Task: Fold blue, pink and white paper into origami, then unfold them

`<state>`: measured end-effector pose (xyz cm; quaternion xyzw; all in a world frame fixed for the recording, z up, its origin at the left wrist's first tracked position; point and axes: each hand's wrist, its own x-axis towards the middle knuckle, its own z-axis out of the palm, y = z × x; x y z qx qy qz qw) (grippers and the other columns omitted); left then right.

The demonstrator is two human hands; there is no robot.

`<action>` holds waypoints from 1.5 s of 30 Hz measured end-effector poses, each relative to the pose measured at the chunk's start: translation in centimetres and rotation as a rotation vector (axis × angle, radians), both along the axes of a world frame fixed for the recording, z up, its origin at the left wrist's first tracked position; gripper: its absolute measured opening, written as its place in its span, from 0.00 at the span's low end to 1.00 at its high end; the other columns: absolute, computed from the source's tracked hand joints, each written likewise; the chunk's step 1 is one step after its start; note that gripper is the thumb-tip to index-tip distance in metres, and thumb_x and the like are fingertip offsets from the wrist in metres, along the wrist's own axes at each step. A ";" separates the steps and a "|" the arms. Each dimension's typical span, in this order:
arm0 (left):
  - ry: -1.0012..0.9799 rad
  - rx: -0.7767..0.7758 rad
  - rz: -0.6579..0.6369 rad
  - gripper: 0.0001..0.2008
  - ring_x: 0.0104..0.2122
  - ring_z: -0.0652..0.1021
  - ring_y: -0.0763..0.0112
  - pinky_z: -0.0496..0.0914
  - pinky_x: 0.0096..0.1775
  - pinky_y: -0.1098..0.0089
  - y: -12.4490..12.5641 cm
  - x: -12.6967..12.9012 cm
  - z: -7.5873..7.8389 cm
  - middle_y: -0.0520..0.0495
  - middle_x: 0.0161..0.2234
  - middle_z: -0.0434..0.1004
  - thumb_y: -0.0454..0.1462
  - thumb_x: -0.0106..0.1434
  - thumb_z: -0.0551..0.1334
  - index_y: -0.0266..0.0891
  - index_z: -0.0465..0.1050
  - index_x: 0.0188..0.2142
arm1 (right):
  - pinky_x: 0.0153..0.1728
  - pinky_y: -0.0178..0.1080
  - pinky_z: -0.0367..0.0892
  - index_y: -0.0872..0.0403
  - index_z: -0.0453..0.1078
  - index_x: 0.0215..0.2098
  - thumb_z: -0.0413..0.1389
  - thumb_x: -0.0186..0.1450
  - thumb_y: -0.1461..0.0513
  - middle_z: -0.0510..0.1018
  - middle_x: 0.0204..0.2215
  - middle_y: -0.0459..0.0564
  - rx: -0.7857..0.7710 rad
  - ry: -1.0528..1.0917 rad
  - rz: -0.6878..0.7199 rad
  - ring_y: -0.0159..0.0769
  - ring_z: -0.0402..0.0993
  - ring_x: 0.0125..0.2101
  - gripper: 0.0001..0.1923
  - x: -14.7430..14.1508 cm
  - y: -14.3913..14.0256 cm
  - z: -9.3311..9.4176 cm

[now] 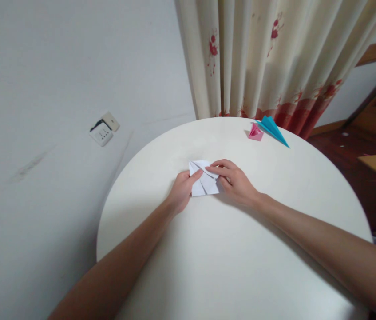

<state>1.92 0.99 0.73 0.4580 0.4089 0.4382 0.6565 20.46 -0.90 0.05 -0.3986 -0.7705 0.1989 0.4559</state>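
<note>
A small folded sheet of white paper (210,187), squarish with creased flaps on its upper face, is held just over the middle of the round table. My left hand (181,190) grips its left side, thumb lying across the top and the other fingers hidden behind. At the right edge, my right hand (232,178) pinches the paper, with its index finger on the upper flap and the thumb near the lower right. The undersides of both grips cannot be seen.
On the far right of the white round table (174,275) lie a pink folded-paper piece (256,132) and a blue paper plane (274,130). A wall with a socket (101,134) borders the left, and a floral curtain (247,58) hangs behind.
</note>
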 end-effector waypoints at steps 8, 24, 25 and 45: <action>0.052 0.003 0.062 0.25 0.36 0.82 0.57 0.74 0.41 0.61 0.0 -0.1 0.0 0.37 0.37 0.83 0.49 0.52 0.72 0.30 0.79 0.40 | 0.56 0.49 0.61 0.50 0.76 0.51 0.50 0.64 0.67 0.71 0.50 0.54 -0.006 0.040 0.075 0.42 0.66 0.53 0.20 0.0 -0.5 0.5; 0.042 0.079 0.115 0.23 0.34 0.82 0.57 0.75 0.37 0.62 -0.2 -0.2 0.2 0.39 0.34 0.83 0.52 0.51 0.71 0.32 0.79 0.34 | 0.31 0.38 0.68 0.59 0.79 0.33 0.69 0.50 0.53 0.82 0.32 0.55 -0.822 0.703 0.106 0.36 0.76 0.28 0.19 -1.5 -0.5 -0.4; 0.044 0.079 0.130 0.24 0.34 0.82 0.57 0.75 0.37 0.61 -0.2 -0.3 0.2 0.39 0.33 0.83 0.52 0.51 0.71 0.32 0.79 0.34 | 0.31 0.38 0.68 0.59 0.79 0.33 0.69 0.50 0.54 0.83 0.32 0.54 -0.826 0.700 0.113 0.35 0.76 0.28 0.18 -1.4 -0.5 -0.4; 0.134 0.138 0.149 0.21 0.30 0.81 0.60 0.74 0.36 0.63 0.1 -0.6 -0.2 0.41 0.33 0.83 0.48 0.49 0.73 0.33 0.82 0.34 | 0.28 0.36 0.66 0.61 0.79 0.33 0.68 0.50 0.56 0.82 0.30 0.54 -0.817 0.611 0.066 0.35 0.74 0.26 0.17 -1.5 -0.7 0.0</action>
